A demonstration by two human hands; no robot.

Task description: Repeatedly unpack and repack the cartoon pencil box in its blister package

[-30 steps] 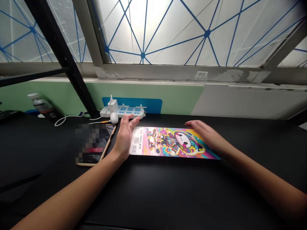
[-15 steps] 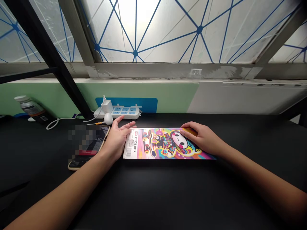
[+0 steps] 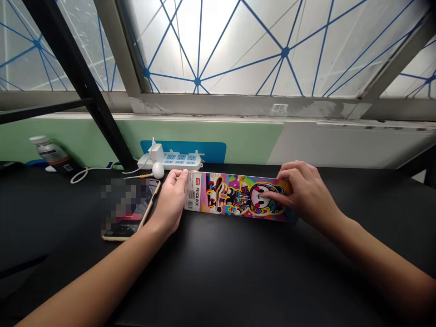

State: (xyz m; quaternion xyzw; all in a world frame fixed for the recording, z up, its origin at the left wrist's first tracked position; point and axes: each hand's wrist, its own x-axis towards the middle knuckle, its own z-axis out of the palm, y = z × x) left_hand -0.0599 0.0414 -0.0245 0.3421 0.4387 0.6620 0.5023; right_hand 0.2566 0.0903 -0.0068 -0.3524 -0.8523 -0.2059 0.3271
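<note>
A colourful pencil box (image 3: 235,195) with a cartoon skateboarder on its front and a white barcode label at its left end is tilted up off the black desk. My left hand (image 3: 173,195) is closed on its left end, thumb near the upper corner. At the other end my right hand (image 3: 303,190) grips it, thumb laid across the printed face and fingers curled over the far edge. Those fingertips are hidden behind the box. Just left of my left hand lies a phone (image 3: 150,206), its screen partly blurred.
A white power strip (image 3: 180,161) with a plugged-in charger (image 3: 156,153) and cable stands against the wall. A bottle (image 3: 52,152) leans at the back left, near a black slanted post (image 3: 102,122). The black desk (image 3: 218,272) stretches towards me.
My left fingers, spread before, have closed on the box's left end. My right hand has shifted to a firmer hold, and the box has tilted up. The view has shifted slightly.
</note>
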